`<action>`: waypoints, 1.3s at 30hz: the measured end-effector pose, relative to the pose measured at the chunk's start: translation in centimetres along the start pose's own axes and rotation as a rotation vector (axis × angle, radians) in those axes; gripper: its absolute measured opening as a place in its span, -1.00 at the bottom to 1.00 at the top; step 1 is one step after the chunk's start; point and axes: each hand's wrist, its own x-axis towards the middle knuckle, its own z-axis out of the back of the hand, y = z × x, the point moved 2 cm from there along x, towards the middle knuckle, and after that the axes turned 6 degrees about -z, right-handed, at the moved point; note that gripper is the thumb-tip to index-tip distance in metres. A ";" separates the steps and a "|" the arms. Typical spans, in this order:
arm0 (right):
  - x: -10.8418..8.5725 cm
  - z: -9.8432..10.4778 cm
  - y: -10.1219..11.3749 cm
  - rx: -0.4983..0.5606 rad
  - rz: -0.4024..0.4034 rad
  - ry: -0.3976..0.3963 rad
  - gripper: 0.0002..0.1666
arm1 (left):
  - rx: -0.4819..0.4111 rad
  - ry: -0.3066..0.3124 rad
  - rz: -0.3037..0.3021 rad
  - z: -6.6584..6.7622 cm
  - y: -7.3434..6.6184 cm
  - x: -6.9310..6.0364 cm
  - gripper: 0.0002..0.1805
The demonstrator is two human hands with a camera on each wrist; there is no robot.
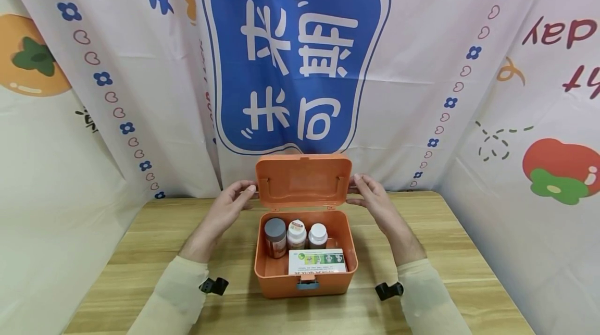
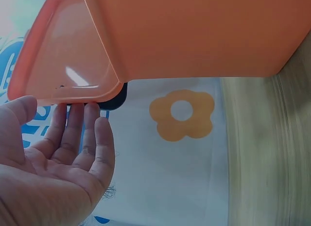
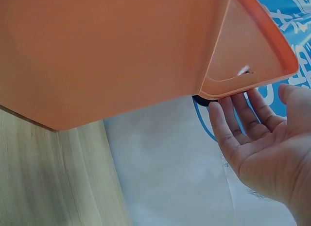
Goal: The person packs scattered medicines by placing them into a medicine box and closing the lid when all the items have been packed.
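Observation:
An orange plastic box (image 1: 307, 285) stands on the table with its lid (image 1: 303, 181) raised upright at the back. At the lid's left edge is my left hand (image 1: 233, 203), its fingertips touching the rim in the left wrist view and the thumb apart from the fingers. My right hand (image 1: 373, 198) touches the opposite edge the same way, fingers fairly straight. Inside the box are a grey-capped brown jar (image 1: 275, 237), a white bottle with a printed cap (image 1: 297, 235), a plain white-capped bottle (image 1: 317, 236) and a white-and-green carton (image 1: 317, 262). A blue-grey latch (image 1: 307, 285) hangs at the front.
The wood-grain table (image 1: 154, 241) runs up to a printed white curtain (image 1: 403, 90) behind the lid. More printed cloth hangs on both sides. A small black device (image 1: 213, 286) sits by the left wrist, another black device (image 1: 389, 290) by the right.

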 end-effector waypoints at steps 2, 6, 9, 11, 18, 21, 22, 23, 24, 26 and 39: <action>0.0 0.1 0.0 -0.003 0.013 0.003 -0.39 | 0.001 -0.007 -0.004 0.0 0.0 0.0 -0.43; 0.0 0.2 -0.1 0.002 0.035 0.006 -0.51 | 0.004 -0.021 -0.015 0.0 0.0 0.0 -0.46; -0.1 0.3 -0.1 0.005 0.046 0.007 -0.62 | 0.003 -0.027 -0.020 0.0 0.0 0.0 -0.49; -0.2 0.4 -0.2 0.002 0.055 0.014 -0.68 | 0.003 -0.027 -0.023 -0.1 0.0 -0.1 -0.50; -0.4 0.7 -0.5 0.002 0.093 0.047 -0.73 | 0.015 -0.018 -0.040 0.0 0.1 -0.2 -0.57; -0.4 0.8 -0.6 -0.010 0.088 0.065 -0.72 | 0.014 -0.005 -0.050 0.0 0.1 -0.3 -0.60; -0.5 0.8 -0.6 -0.015 0.084 0.071 -0.71 | 0.013 0.001 -0.050 0.0 0.1 -0.3 -0.60; -0.5 0.8 -0.7 -0.019 0.077 0.078 -0.70 | 0.013 0.007 -0.051 0.0 0.1 -0.3 -0.60; -0.5 0.8 -0.7 -0.022 0.070 0.085 -0.70 | 0.015 0.014 -0.054 0.0 0.2 -0.4 -0.60; -0.5 0.8 -0.8 -0.029 0.065 0.100 -0.67 | 0.022 0.029 -0.061 0.1 0.2 -0.4 -0.61; -0.9 1.3 -1.6 -0.111 0.056 0.231 0.03 | 0.026 0.102 -0.098 0.2 1.3 -0.7 -0.64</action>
